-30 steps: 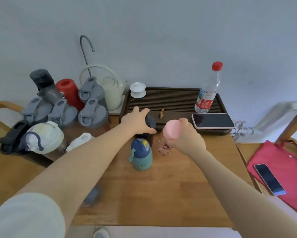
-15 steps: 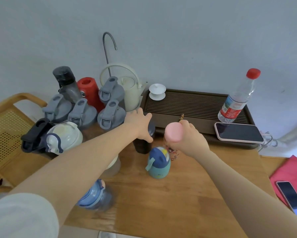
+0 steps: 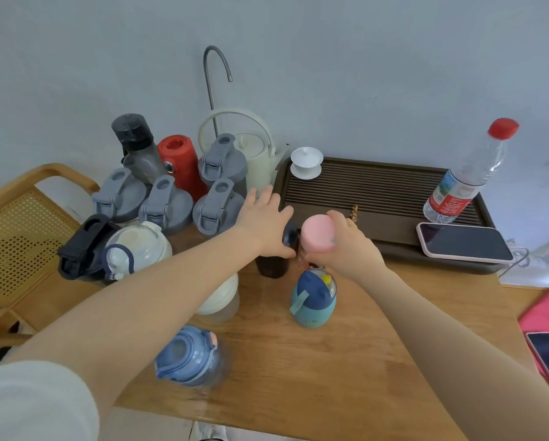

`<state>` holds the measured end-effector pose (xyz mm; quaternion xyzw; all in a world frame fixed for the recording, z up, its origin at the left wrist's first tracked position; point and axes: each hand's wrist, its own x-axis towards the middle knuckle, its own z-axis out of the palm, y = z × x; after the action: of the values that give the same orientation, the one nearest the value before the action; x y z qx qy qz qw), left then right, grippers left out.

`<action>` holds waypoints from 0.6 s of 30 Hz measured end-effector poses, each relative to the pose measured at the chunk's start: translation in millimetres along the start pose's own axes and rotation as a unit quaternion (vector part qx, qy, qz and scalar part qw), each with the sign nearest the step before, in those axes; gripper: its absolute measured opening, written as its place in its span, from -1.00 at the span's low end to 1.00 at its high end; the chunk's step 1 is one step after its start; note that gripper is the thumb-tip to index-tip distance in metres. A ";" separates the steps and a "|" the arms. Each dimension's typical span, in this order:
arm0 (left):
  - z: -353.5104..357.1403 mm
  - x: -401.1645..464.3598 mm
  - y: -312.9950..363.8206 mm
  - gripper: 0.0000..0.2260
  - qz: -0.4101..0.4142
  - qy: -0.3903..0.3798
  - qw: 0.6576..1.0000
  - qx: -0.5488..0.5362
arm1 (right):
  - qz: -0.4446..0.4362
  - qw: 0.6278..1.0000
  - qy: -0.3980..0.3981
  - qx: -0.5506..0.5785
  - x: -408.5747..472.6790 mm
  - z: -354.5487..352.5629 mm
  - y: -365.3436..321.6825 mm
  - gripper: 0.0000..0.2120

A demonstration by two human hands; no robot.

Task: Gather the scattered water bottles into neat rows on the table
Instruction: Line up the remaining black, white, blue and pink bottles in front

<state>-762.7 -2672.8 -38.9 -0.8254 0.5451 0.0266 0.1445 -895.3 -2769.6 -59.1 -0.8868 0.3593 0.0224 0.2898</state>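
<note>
My left hand (image 3: 264, 221) rests over the lid of a dark bottle (image 3: 273, 264) standing mid-table, gripping it from above. Right beside it, my right hand (image 3: 346, 246) holds a pink-capped bottle (image 3: 317, 234) upright, nearly touching the dark one. Just in front stands a small teal and navy kids' bottle (image 3: 313, 297). A blue-lidded bottle (image 3: 187, 356) sits near the front edge, and a white-lidded bottle (image 3: 219, 297) is partly hidden under my left forearm. Several grey-lidded bottles (image 3: 214, 208) are packed in rows at the back left with a red flask (image 3: 181, 160).
A dark slatted tea tray (image 3: 375, 192) at the back right carries a white lidded cup (image 3: 306, 162), a clear plastic bottle with a red cap (image 3: 467, 176) and a phone (image 3: 464, 241). A cream kettle (image 3: 254, 154) stands behind the bottles. A rattan chair (image 3: 15, 230) is on the left.
The view has swung left and closer. My left hand still covers the dark bottle, and my right hand has brought the pink-capped bottle closer against it.
</note>
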 end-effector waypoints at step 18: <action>36.5 -217.2 -12.3 -0.26 -0.134 0.021 0.956 -0.261 | -0.291 0.938 0.163 -0.091 -74.3 39.3 -3.0 -0.80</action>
<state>-835.2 -2464.7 -27.5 -0.9000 0.4068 0.1314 -0.0854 -941.8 -2700.7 -71.9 -0.9666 0.1244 -0.1753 0.1396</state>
